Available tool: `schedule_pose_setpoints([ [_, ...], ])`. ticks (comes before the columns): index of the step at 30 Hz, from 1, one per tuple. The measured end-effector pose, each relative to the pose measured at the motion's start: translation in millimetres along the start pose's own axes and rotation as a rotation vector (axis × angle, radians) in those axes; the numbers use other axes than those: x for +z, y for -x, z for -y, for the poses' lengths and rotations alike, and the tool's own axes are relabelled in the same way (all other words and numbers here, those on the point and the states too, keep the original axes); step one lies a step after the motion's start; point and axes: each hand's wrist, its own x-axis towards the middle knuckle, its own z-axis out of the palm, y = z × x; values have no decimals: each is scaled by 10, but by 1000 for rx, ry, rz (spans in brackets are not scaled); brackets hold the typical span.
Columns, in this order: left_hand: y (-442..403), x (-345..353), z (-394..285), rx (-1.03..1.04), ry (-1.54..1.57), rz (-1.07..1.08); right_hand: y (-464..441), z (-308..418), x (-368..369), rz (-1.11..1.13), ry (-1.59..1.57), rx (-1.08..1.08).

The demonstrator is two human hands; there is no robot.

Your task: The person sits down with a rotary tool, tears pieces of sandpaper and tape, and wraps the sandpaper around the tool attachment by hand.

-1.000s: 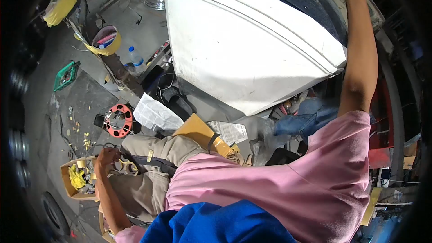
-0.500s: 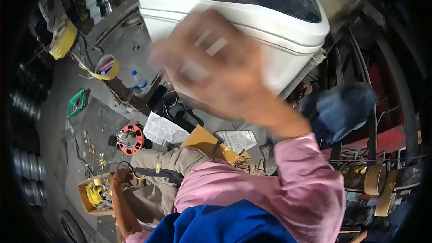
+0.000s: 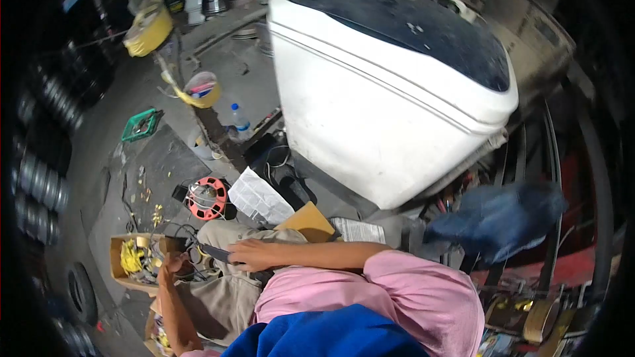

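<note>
My left hand (image 3: pixel 173 263) is low on the left, beside my knee, between the cardboard box and my lap. Its fingers are curled near dark cables (image 3: pixel 187 231); whatever they hold is too small to make out. Across my lap reaches my right arm, and my right hand (image 3: pixel 253 255) has its fingers closed over one end of a dark flat strip (image 3: pixel 215 253) on my trousers (image 3: pixel 221 291). The covered end of the strip is hidden. Just beyond my knee lies an orange-red cable reel (image 3: pixel 206 198), with a printed paper sheet (image 3: pixel 259 197) to its right.
A large white washing machine (image 3: pixel 357 106) with a dark lid stands ahead. The cardboard box (image 3: pixel 126 274) holds yellow material. A green basket (image 3: pixel 140 125), a water bottle (image 3: pixel 239 119) and a tire (image 3: pixel 81 291) are on the left. Blue cloth (image 3: pixel 499 218) hangs at right.
My right hand, blurred and raised before the washing machine earlier, has come down to the dark strip on my lap. The view has shifted, and my left hand stays beside my knee.
</note>
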Motion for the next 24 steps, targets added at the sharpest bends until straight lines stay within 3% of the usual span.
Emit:
schedule_pose_setpoints([
  [2,-30,53,75,251,-268,-45,96,11,-130,33,-16,38],
  [4,244,175,-119,303,-354,-173,139,89,-257,21,-63,122],
  [6,-178,279,515,184,-277,-154,80,35,-205,16,-109,151],
  [7,762,356,-847,100,-297,-119,46,-12,-168,45,-116,149],
  [9,940,402,-954,265,-389,-78,-47,-56,-108,83,-132,130],
  [10,853,487,-719,291,-537,-221,-104,-59,-94,88,-133,121],
  [12,1105,517,-904,107,-288,-150,-216,-12,-113,128,-119,137],
  [17,1735,651,-1093,68,-294,-323,-460,-52,93,256,-125,194],
  [21,2333,599,-1764,-67,-141,-341,-612,-167,228,275,-88,198],
  [24,2454,614,-1681,-116,-133,-379,-769,-208,221,355,-193,226],
])
